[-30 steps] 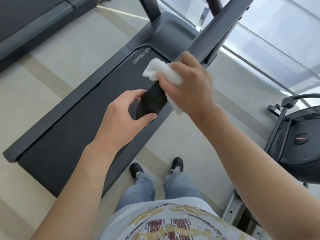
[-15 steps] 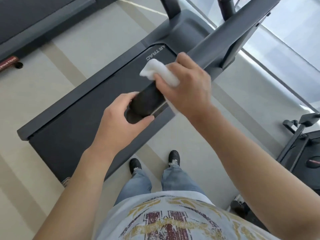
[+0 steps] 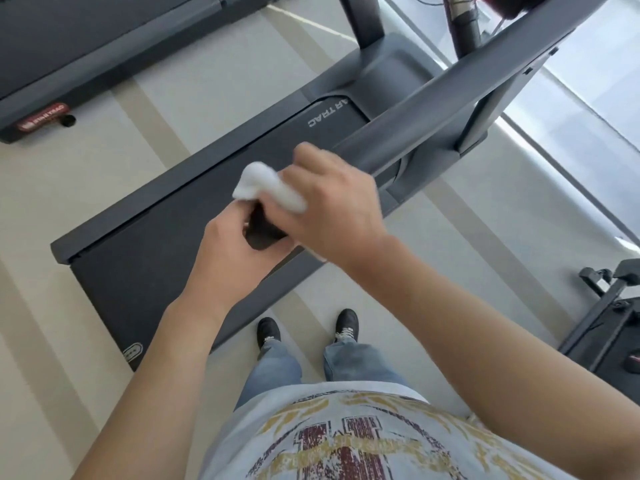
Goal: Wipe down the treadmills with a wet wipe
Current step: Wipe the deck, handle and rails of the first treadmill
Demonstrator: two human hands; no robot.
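Observation:
I stand beside a dark grey treadmill [image 3: 194,216] whose black belt runs from lower left to upper right. Its grey handrail [image 3: 433,109] slopes down toward me and ends in a black grip [image 3: 261,233]. My right hand [image 3: 332,209] grips a bunched white wet wipe [image 3: 268,187] wrapped round the rail just above the black end. My left hand [image 3: 239,251] curls round the black end from below and the left. Most of the black grip is hidden between the two hands.
A second treadmill [image 3: 86,53] lies at the upper left across a strip of pale floor. Black exercise equipment [image 3: 602,323] stands at the right edge. A glass wall [image 3: 571,109] runs behind the handrail. My feet are on the floor beside the belt.
My right hand with the wipe has slid down the rail toward the black end, closing on my left hand. The view has shifted, showing more of the belt and the second treadmill.

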